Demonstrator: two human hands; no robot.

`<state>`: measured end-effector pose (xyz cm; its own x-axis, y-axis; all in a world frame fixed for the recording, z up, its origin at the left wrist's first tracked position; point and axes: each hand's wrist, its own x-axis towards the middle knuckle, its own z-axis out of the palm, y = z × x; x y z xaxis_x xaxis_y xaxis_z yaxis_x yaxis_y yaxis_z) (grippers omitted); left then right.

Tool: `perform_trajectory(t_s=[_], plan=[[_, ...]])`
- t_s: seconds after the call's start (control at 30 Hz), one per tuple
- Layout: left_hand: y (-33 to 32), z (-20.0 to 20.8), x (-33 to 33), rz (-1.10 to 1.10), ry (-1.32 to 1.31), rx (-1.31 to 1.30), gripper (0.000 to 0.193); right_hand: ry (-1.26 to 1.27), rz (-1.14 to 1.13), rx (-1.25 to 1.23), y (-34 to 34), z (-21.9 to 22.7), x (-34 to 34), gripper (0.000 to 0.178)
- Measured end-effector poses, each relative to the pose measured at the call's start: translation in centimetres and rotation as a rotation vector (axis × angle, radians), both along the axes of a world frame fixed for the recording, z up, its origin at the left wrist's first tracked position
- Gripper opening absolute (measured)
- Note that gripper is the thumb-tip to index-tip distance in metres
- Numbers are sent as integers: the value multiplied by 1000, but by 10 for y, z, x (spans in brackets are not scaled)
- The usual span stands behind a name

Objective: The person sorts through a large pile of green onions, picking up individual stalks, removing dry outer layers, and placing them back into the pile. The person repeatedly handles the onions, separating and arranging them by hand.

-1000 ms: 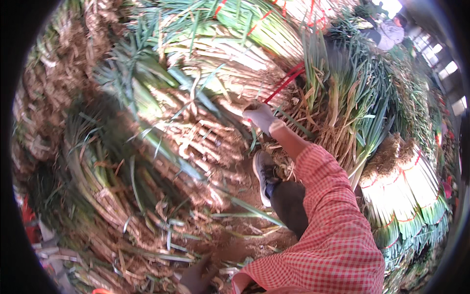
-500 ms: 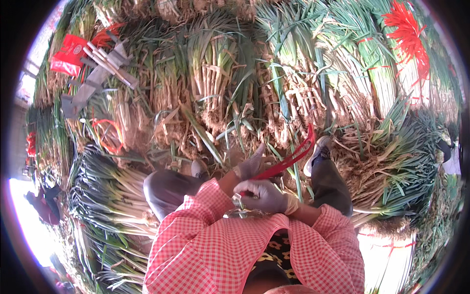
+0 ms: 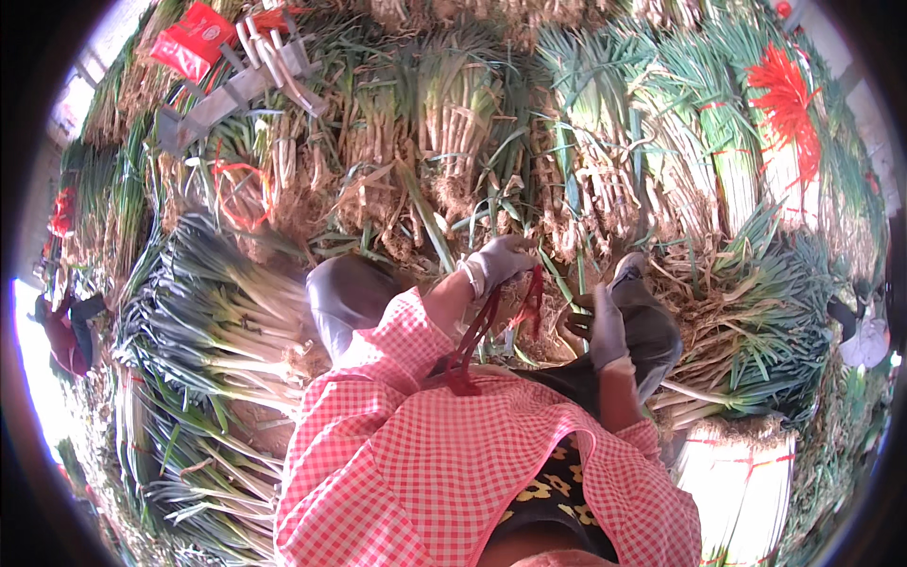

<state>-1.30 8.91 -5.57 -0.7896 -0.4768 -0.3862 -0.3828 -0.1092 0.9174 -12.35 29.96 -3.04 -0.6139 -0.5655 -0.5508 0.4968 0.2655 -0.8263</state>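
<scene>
My left hand [image 3: 499, 262], in a pale glove, has its fingers closed on several red tie strips [image 3: 479, 331]. The strips hang from it in a loose loop, one side falling toward my lap and the other below the fingertips. To its right is my gloved right hand [image 3: 607, 328], raised over my right thigh with fingers apart and nothing visible in them. Just beyond both hands lie roots and loose stalks of green onions. A long single green stalk [image 3: 425, 217] slants there, left of my left hand.
Rows of green onion bundles [image 3: 458, 123] lie ahead. Loose piles spread at left [image 3: 222, 321] and right [image 3: 756, 331]. A grey rack with pale rods [image 3: 227, 104] and a red packet [image 3: 196, 42] sit far left. Red strips [image 3: 786, 109] lie far right; a tied bundle [image 3: 737, 482] lies near right.
My hands have come apart: the left moved forward and right with the red strips, which now hang down. My right hand let go and moved right. The view has shifted slightly.
</scene>
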Motion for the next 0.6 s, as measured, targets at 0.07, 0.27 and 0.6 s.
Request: perform_trajectory(t_s=[0.07, 0.27, 0.6], plan=[[6, 28, 11, 45, 200, -211, 45, -543, 182, -183, -6, -27, -1, 70], [64, 47, 77, -162, 413, -413, 37, -534, 253, -645, -93, -82, 5, 54], [61, 27, 187, -84, 403, 27, 50, -258, 506, -510, -211, 18, 2, 30]])
